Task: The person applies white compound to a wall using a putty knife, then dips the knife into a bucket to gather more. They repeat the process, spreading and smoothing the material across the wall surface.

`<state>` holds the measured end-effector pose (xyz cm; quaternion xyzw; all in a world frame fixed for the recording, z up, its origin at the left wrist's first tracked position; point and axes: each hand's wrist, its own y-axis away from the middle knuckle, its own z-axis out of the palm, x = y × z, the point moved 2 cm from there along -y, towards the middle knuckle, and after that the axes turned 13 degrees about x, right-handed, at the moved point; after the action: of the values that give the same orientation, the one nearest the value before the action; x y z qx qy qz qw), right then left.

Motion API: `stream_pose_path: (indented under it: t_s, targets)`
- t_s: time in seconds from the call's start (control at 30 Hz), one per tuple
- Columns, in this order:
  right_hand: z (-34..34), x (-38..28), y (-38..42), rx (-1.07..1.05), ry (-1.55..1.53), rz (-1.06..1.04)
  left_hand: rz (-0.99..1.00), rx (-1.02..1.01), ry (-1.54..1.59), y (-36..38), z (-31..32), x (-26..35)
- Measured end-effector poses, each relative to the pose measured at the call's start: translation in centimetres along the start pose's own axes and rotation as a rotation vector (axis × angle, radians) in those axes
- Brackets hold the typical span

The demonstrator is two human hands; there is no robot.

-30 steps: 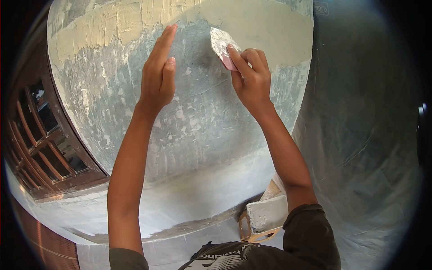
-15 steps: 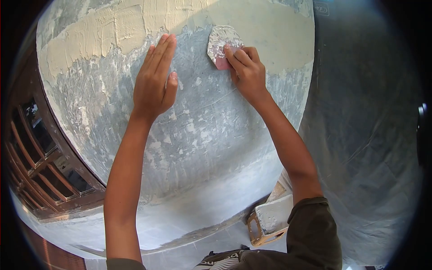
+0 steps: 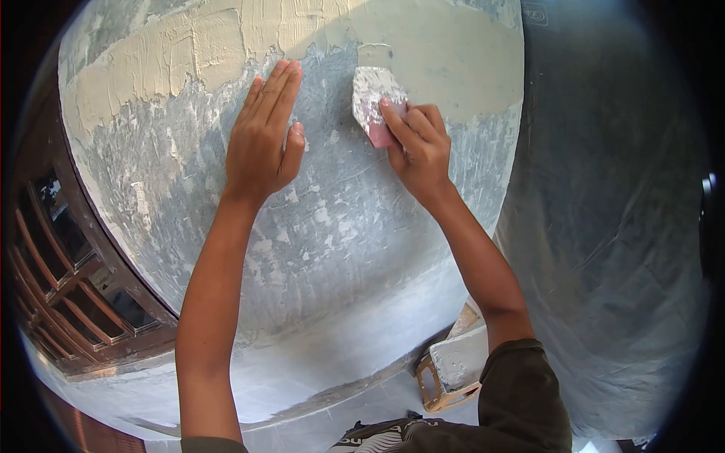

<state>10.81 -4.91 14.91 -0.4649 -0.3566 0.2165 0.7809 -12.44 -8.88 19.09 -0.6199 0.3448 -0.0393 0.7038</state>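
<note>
Flat against the grey wall (image 3: 340,204) lies my left hand (image 3: 264,136), its fingers straight and holding nothing. Their tips touch the lower edge of a cream putty band (image 3: 211,45). My right hand (image 3: 420,147) grips a pinkish putty scraper (image 3: 374,98), index finger laid along its face. Cream putty smears most of the scraper, leaving a pink lower corner bare. Its upper edge sits just below the smoother putty area on the right. Whether the blade presses on the wall is hard to tell.
A brown wooden window frame with panes (image 3: 83,287) borders the wall at left. Dark plastic sheeting (image 3: 604,226) hangs on the right. Below, near my right arm, a putty-smeared tray (image 3: 459,359) rests on a yellowish stool or crate (image 3: 429,385).
My right hand has drawn the scraper downward, and a small patch of putty now shows above its edge. My left hand has stayed in nearly the same place on the wall.
</note>
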Motion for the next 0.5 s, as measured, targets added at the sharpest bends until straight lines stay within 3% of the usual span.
stream_pose_path:
  t_s: [0.07,0.23,0.5]
  targets:
    - [1.1,1.0,-1.8,0.088,0.086,-0.067,0.007,0.0,-0.012,0.0,0.1,-0.1]
    - [3.5,2.7,-2.4,0.068,0.164,-0.138,0.006,0.006,-0.005,0.0,0.1,-0.1]
    - [2.1,-1.3,1.5,-0.06,0.252,0.094,0.015,0.011,-0.003,0.1,0.2,-0.2]
